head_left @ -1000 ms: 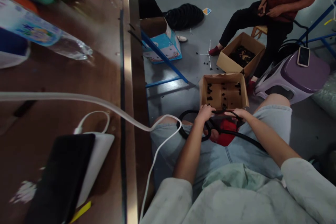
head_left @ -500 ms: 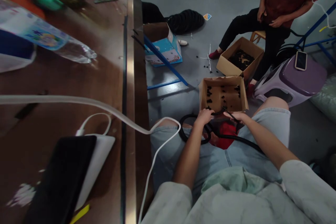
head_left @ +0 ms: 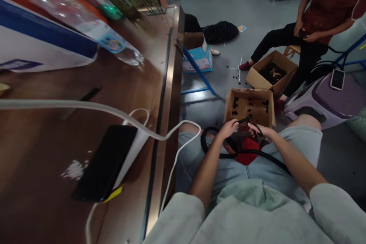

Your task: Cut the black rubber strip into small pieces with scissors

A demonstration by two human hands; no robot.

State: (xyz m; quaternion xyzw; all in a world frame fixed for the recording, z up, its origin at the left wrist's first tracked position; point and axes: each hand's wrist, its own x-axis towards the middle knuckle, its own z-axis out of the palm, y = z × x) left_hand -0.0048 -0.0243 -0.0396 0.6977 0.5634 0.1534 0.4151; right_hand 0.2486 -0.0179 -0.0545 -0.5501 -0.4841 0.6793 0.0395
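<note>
My left hand (head_left: 228, 128) is closed around a black hose (head_left: 268, 155), close to its cut end, which sticks out to the right over the near edge of a cardboard box (head_left: 250, 93). The hose loops over my left knee and runs across my lap. My right hand (head_left: 264, 131) grips dark scissors (head_left: 259, 130) by the handles, with the blades near the hose end. Whether the blades touch the hose is too small to tell. Small black pieces (head_left: 235, 105) lie inside the box. Something red (head_left: 248, 152) is under the hose between my legs.
On my left, a wooden table (head_left: 137, 95) holds a black phone (head_left: 105, 164), a plastic bottle (head_left: 114, 44) and a white cable (head_left: 160, 136). Ahead, a seated person (head_left: 328, 11) has a second box (head_left: 260, 78) at their feet. A purple stool (head_left: 328, 97) stands right.
The view has shifted, so everything sits further right. My right hand has turned the scissors, whose handle loop now shows more. The hose end points out further from my left hand.
</note>
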